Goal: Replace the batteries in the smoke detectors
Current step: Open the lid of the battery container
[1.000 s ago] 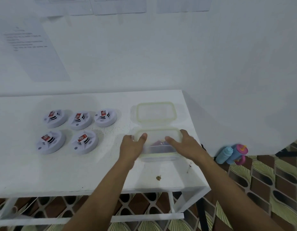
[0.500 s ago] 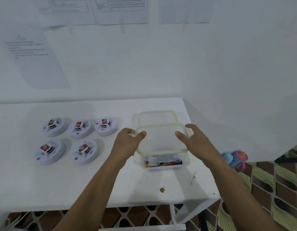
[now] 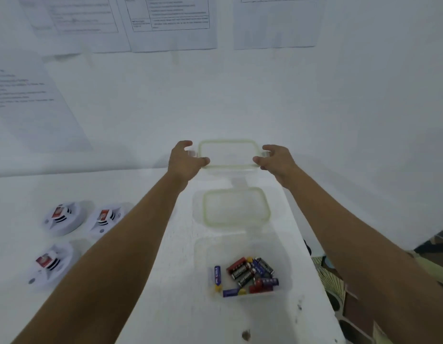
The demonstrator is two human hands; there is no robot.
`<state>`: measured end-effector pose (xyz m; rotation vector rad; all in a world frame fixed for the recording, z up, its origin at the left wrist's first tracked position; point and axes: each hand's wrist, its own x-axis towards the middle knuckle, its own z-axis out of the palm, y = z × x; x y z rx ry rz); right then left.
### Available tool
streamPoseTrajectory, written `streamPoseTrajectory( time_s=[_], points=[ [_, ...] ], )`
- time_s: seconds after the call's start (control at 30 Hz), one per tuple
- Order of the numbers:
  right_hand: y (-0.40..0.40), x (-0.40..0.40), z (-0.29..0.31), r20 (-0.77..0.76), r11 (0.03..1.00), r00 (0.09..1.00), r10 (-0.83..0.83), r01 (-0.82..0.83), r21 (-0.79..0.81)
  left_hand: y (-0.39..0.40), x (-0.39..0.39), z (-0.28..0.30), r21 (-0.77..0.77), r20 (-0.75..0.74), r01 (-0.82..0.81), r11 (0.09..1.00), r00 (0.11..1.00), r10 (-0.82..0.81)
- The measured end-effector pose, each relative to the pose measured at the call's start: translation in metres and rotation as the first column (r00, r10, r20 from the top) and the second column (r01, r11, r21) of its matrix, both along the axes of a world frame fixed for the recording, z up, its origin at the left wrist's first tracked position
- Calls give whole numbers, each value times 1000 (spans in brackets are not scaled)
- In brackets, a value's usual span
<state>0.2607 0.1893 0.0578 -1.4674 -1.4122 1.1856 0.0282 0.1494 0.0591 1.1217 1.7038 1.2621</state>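
Both hands hold a clear lid [image 3: 227, 153] raised above the table's [image 3: 180, 306] far edge — left hand [image 3: 186, 161] curled round its left end, right hand [image 3: 277, 161] round its right end, thumbs on the near rim. A second lid [image 3: 236, 207] lies flat on the table below it, near the right edge. Nearer the front edge stands an open clear box [image 3: 242, 266] with loose batteries [image 3: 247, 275] heaped in its near half. Three detectors [image 3: 62, 217] show at left, well apart from the box, with bare tabletop between partly crossed by the left forearm. Papers [image 3: 170, 21] hang on the wall behind.
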Motion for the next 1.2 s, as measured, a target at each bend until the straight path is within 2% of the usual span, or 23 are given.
streamPoseTrajectory(
  time_s=[0.17, 0.33, 0.47, 0.67, 0.73, 0.8, 0.9, 0.97, 1.07, 1.2],
  points=[
    [55, -7, -36, 92, 998, 996, 14, -9, -60, 51, -1, -41, -92, -96, -82, 992, 993, 73],
    [82, -10, -79, 180, 984, 982, 62, -30, -175, 71, -2, -79, -190, -259, -85, 978, 965, 34],
    [76, -12, -93, 279, 986, 955, 102, -59, -158, 70, -3, -99, -282, -446, -70, 957, 893, -67],
    [73, -12, -104, 397, 992, 913, 96, -57, -110, 62, -2, -101, -286, -523, -69, 956, 847, -95],
    [68, -9, -103, 360, 992, 931, 60, -14, -129, 54, 1, -93, -257, -498, -89, 962, 866, -53],
    [56, -3, -96, 296, 989, 955, 17, 27, -143, 37, 5, -86, -256, -396, -120, 959, 918, 10],
    [27, 9, -83, 206, 984, 979, -5, 42, -175, -2, 16, -82, -342, -230, -70, 937, 973, -11],
    [2, 13, -80, 241, 984, 970, 29, 15, -177, -27, 25, -81, -407, -139, -18, 913, 989, -43],
    [-27, 10, -85, 356, 982, 929, 104, -40, -185, -46, 35, -82, -412, -127, -12, 911, 991, -44],
    [-41, 1, -94, 338, 990, 939, 56, -10, -139, -45, 39, -82, -397, -182, -29, 918, 982, -48]
  ],
)
